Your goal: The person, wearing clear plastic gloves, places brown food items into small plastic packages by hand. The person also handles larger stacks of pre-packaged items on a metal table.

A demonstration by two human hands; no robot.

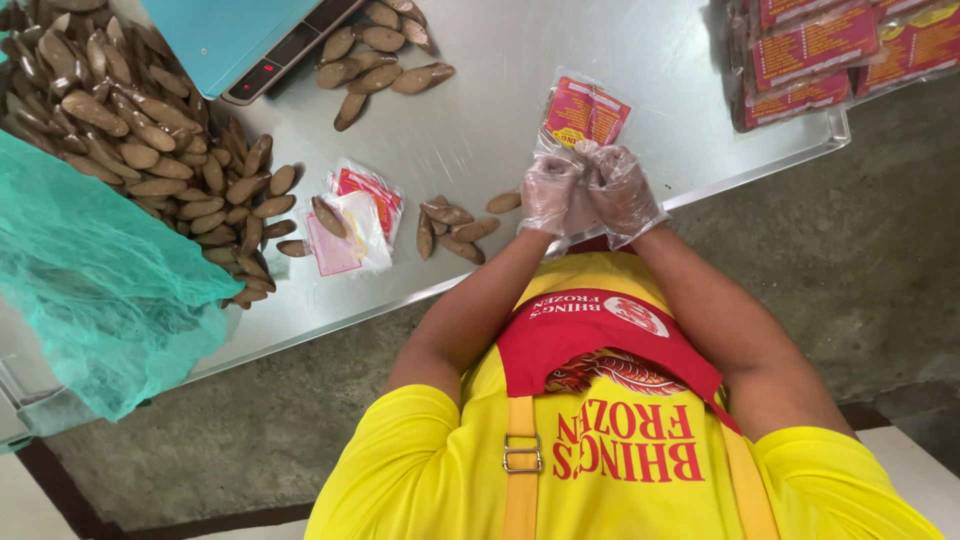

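left hand [550,195] and right hand [622,190], both gloved, are closed tight together on the near edge of the clear pouch [585,113], which lies flat on the steel table [480,120], right of some brown pods [450,228]. i'd keep it flat and pinch evenly.

We hold a clear pouch with a red and yellow label [584,113] at the worktop's near edge. Loose matching pouches [355,215] lie left of it. Filled red packs [835,45] are stacked far right. A scale's dark display strip [285,55] sits top left.
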